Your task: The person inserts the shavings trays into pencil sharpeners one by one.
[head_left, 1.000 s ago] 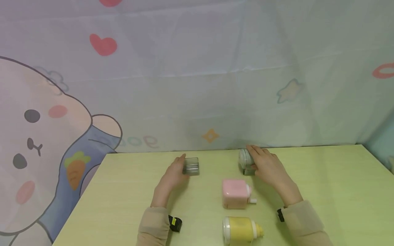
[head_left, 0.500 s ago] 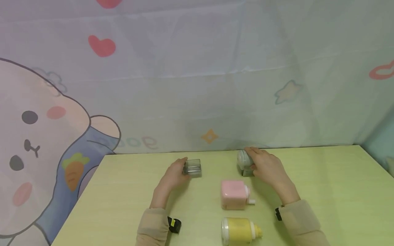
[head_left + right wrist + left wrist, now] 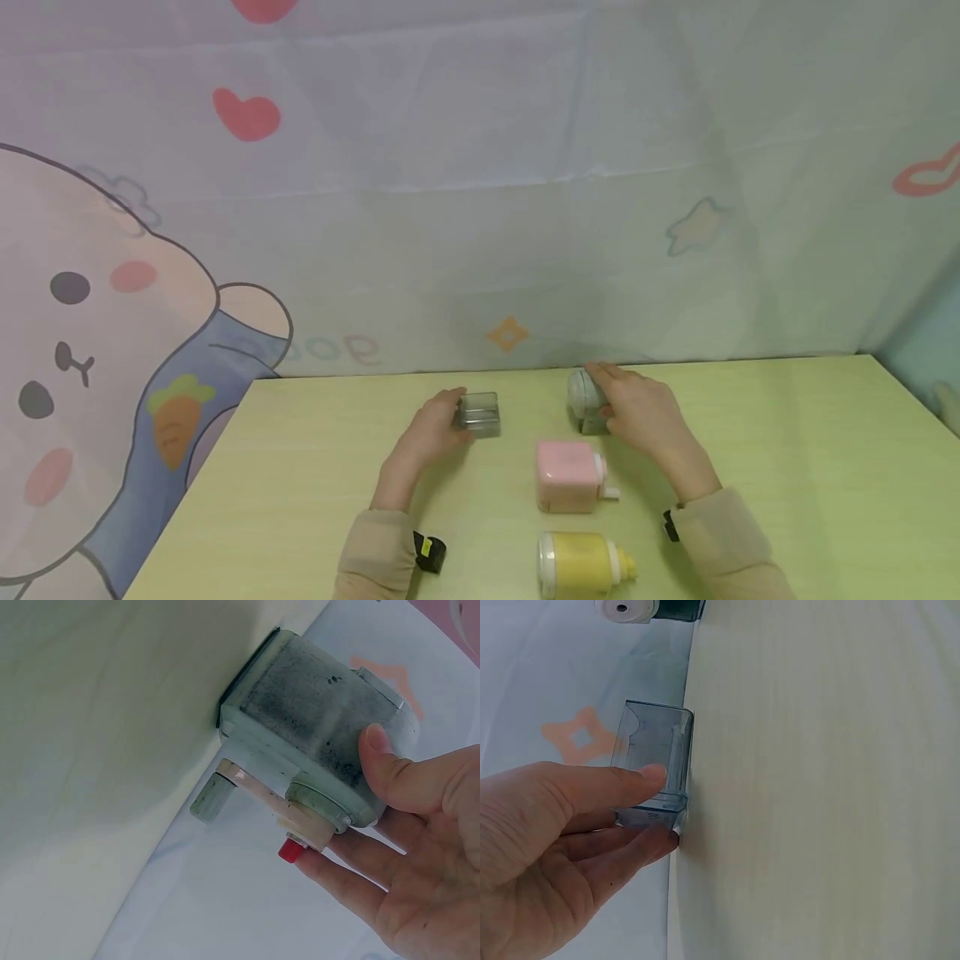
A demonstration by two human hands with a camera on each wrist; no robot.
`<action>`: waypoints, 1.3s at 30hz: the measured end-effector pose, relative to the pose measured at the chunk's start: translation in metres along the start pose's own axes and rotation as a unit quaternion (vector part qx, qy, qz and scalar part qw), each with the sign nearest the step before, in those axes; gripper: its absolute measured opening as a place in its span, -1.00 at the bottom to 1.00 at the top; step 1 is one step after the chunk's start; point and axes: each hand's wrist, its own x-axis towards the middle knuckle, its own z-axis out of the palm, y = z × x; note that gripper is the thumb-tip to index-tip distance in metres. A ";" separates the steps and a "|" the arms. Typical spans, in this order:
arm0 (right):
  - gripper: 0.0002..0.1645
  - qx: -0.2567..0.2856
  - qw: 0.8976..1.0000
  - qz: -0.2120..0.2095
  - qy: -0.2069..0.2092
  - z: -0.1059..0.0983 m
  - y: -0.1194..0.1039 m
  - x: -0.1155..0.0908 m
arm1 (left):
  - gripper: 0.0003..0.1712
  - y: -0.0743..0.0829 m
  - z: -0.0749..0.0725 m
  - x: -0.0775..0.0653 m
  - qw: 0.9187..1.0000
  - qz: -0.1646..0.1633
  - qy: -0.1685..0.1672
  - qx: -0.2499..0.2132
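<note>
My left hand (image 3: 431, 429) holds a clear plastic shavings drawer (image 3: 482, 415) between thumb and fingers. In the left wrist view the drawer (image 3: 656, 742) is see-through with a smoky tint, and the thumb lies across its side. My right hand (image 3: 645, 417) grips a grey-green crank pencil sharpener (image 3: 583, 396) near the back of the table. The right wrist view shows dark smudges on the sharpener body (image 3: 307, 705), plus a crank arm (image 3: 255, 791) with a green knob and a red tip (image 3: 291, 850). A gap separates drawer and sharpener.
A pink crank sharpener (image 3: 567, 477) stands in front of the grey-green one. Nearer to me lies a yellow and white sharpener (image 3: 581, 562). A printed cloth (image 3: 450, 233) hangs behind the pale wooden table (image 3: 285, 483).
The drawer in my left hand has shifted right and the grey-green sharpener in my right hand slightly left, narrowing the gap between them. The pink and yellow sharpeners stay in place.
</note>
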 end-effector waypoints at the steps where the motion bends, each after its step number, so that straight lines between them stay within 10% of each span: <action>1: -0.25 0.000 1.000 0.000 0.001 0.000 0.000 0.000 | -0.23 0.001 0.000 0.000 1.000 0.000 0.000 0.000; 39: -0.29 0.000 0.999 -0.025 0.029 0.004 -0.011 0.006 | -0.25 0.014 0.010 0.004 1.000 0.019 -0.013 -0.007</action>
